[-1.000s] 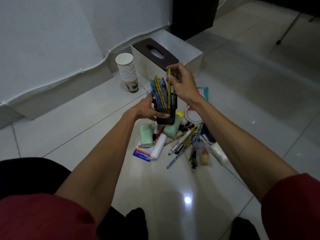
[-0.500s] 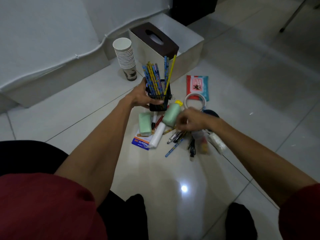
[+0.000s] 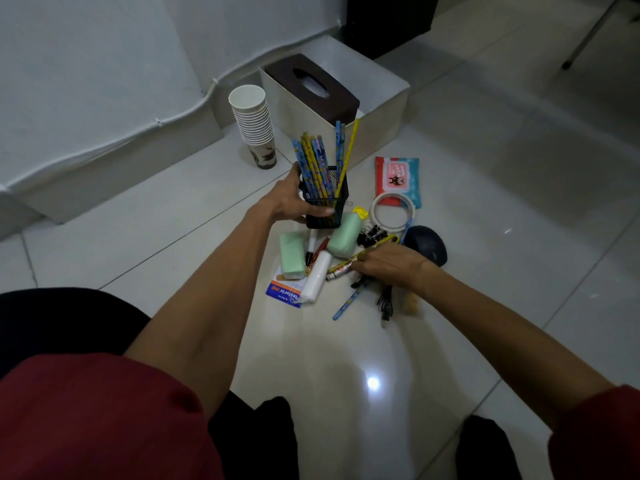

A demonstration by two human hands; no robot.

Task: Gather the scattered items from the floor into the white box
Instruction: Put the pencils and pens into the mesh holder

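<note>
Stack of paper cups (image 3: pixel 254 123) at the floor's far edge, left hand (image 3: pixel 289 202) grip wrapped round black mesh holder (image 3: pixel 325 211) full of pencils (image 3: pixel 317 164), white box (image 3: pixel 381 109) behind it by the wall, right hand (image 3: pixel 389 263) down on loose pens (image 3: pixel 341 270), its grip impossible to tell, black mouse (image 3: pixel 427 245) just beside

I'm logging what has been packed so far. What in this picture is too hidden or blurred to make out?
Head view:
What the right hand grips: its fingers are buried among the pens.
The white box contents: the tissue box and near wall block them.
The yellowish item by the right forearm: blurred, partly covered.
</note>
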